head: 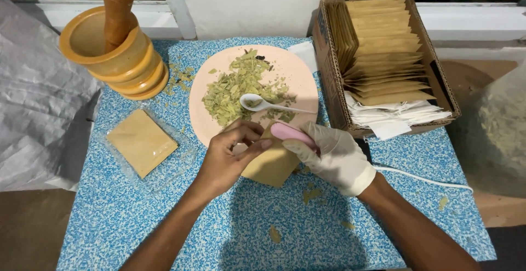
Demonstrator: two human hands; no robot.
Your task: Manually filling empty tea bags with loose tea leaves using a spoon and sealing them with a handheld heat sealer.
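My bare left hand pinches the top edge of a tan paper pouch over the near rim of a pink plate. My right hand, in a white glove, grips a small pink device pressed against the same pouch edge; a white cord trails from it to the right. On the plate lies a heap of dried green leaves with a white spoon resting beside it.
A wooden mortar with pestle stands at the back left. A clear tray with one tan pouch lies left of my hands. A cardboard box of tan and white pouches sits at the right. Leaf crumbs dot the blue speckled tabletop.
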